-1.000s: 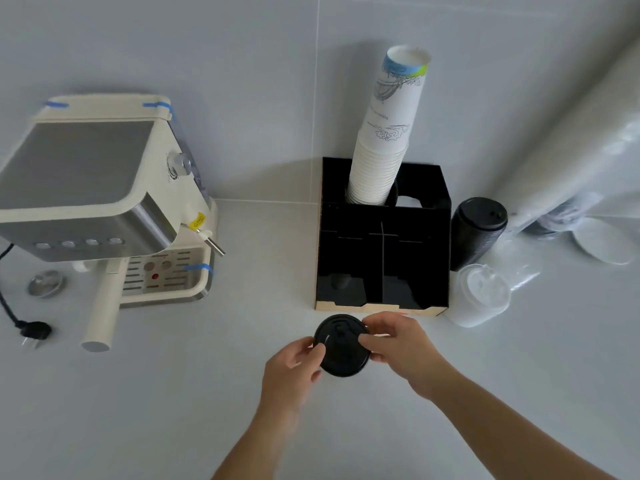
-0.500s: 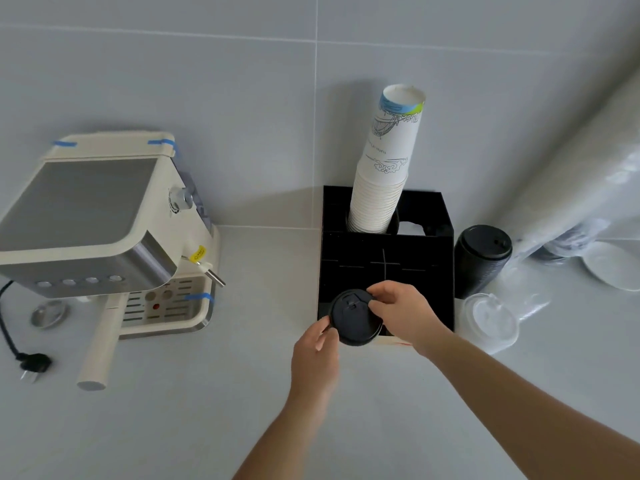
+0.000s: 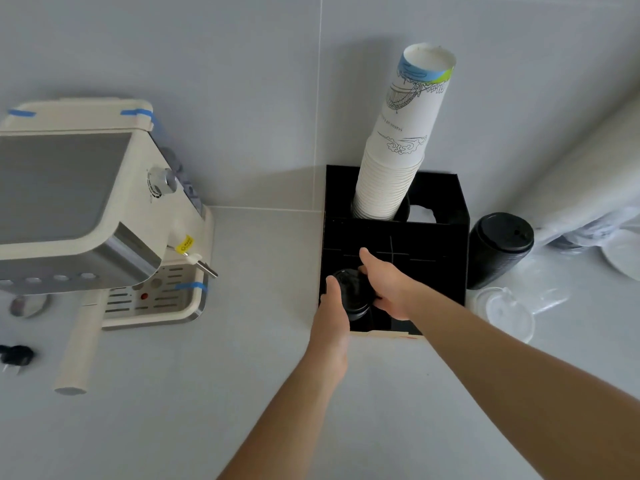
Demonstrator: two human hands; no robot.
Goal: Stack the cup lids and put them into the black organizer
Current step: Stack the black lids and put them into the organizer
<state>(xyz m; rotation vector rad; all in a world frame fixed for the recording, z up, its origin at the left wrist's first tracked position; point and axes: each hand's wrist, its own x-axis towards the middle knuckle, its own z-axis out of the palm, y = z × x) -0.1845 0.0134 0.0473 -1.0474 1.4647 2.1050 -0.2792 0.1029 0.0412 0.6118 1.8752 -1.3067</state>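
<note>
**Both hands on the black lids, right at the organizer's front corner**

Left hand (image 3: 330, 315) and right hand (image 3: 389, 289) are pinched in from either side on a stack of black cup lids (image 3: 349, 292), fingers curled around its rim, and the stack sits inside the front-left compartment of the black organizer (image 3: 446, 271). The right thumb reaches up over the top of the box, toward the cross-shaped dividers. How many lids are in that stack I cannot tell; black on black, the edges melt together.

Look at the crowding around it. A tall column of white paper cups (image 3: 398, 161) leans out of the back-left hole of the organizer, tilted to the right, directly behind the hands. Just beside the box on the right stands a black ribbed cup (image 3: 498, 251) with its lid on, and in front of that a clear lid (image 3: 502, 313) lies flat on the counter (image 3: 242, 375), with crinkled clear plastic wrap (image 3: 547, 299) next to it. A white plate (image 3: 623, 258) pokes in at the far right edge.

Over on the left, well apart from the action, the cream espresso machine (image 3: 86, 209) with blue tape on its corners, its portafilter handle (image 3: 79, 348) pointing at us, a plug (image 3: 15, 355) on the counter beside it.
</note>
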